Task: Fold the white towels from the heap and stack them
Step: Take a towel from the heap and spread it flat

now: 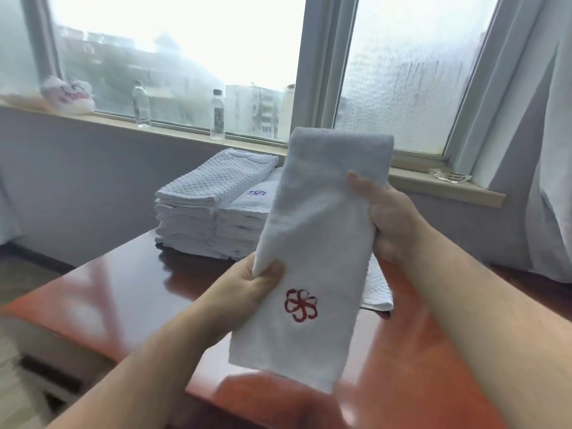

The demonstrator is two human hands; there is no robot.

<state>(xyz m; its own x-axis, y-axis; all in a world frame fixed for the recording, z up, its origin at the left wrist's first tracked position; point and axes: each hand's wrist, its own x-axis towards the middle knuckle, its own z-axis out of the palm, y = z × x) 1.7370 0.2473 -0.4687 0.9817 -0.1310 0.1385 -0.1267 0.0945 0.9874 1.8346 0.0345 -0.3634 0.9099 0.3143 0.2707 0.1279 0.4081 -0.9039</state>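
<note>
Glossy red-brown wooden table (123,289) under a fogged window (185,41): above it hangs the folded white terry towel with a red flower emblem (309,212) — left hand (244,283) pinching its edge at 8 o'clock, right hand (390,218) gripping at 3 o'clock. At 11 o'clock a stack of folded white towels (192,218) rests on the table.

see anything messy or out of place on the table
One thing: a waffle-weave towel lies loose on the table, apart from the two neat stacks and partly hidden behind the folded towel that the left hand and right hand hold up. Nothing looks spilled or damaged.
</note>
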